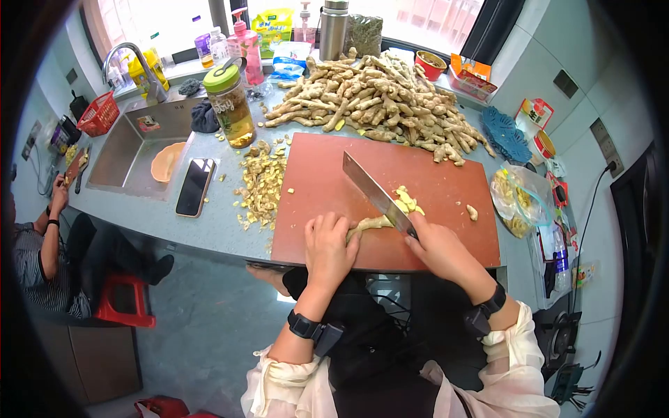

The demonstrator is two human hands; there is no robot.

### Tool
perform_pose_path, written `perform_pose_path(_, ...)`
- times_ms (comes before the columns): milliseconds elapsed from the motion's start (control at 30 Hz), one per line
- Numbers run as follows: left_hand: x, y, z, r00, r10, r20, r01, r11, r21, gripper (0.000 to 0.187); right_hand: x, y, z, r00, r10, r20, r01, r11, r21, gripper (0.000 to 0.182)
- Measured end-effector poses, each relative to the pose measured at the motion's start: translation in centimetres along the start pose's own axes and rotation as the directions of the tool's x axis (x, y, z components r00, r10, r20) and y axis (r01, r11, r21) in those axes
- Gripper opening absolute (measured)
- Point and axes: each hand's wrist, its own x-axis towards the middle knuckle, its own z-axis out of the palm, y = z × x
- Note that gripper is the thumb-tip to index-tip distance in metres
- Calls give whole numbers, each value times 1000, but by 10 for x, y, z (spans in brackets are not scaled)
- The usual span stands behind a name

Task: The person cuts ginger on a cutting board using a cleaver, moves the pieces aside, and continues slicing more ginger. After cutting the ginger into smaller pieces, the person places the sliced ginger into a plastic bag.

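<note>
On a reddish-brown cutting board (317, 174) lies a piece of ginger root (371, 224), held down by my left hand (327, 244) with its fingers curled over one end. My right hand (442, 247) grips a cleaver (373, 191), whose blade stands across the right end of that root. Several pale yellow ginger slices (406, 202) lie just beyond the blade. A small ginger stub (472, 212) sits apart near the board's right side. Behind the board rises a large heap of ginger roots (376, 97).
Left of the board are ginger scraps (261, 184), a phone (196, 187) and a green-lidded bottle (230, 108). Beyond them is a steel sink (115, 157). A plastic bag (519, 198) lies at right. Another person (49, 251) sits at far left, hands near a smaller board.
</note>
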Motion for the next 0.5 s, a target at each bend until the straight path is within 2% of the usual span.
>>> perform_pose_path(133, -1, -1, 1, 1000, 1, -6, -1, 1000, 11, 16, 4, 16, 10, 991, -60, -118, 72, 992, 101, 30)
perform_pose_path(200, -1, -1, 2, 1000, 15, -27, -15, 1000, 0, 16, -3, 20, 5, 994, -37, -107, 67, 954, 291, 31)
perform_pose_path(333, -2, -3, 4, 999, 21, -35, -21, 1000, -4, 15, -26, 14, -13, 991, -44, -123, 80, 949, 305, 32)
perform_pose_path(400, -1, -3, 3, 1000, 3, -21, -2, 1000, 9, 15, -36, -1, -30, 989, 135, 68, -151, 917, 370, 31)
perform_pose_path(500, 0, -2, 2, 1000, 7, -20, -7, 1000, 1, 15, -41, 0, -32, 992, 112, 65, -126, 945, 301, 29)
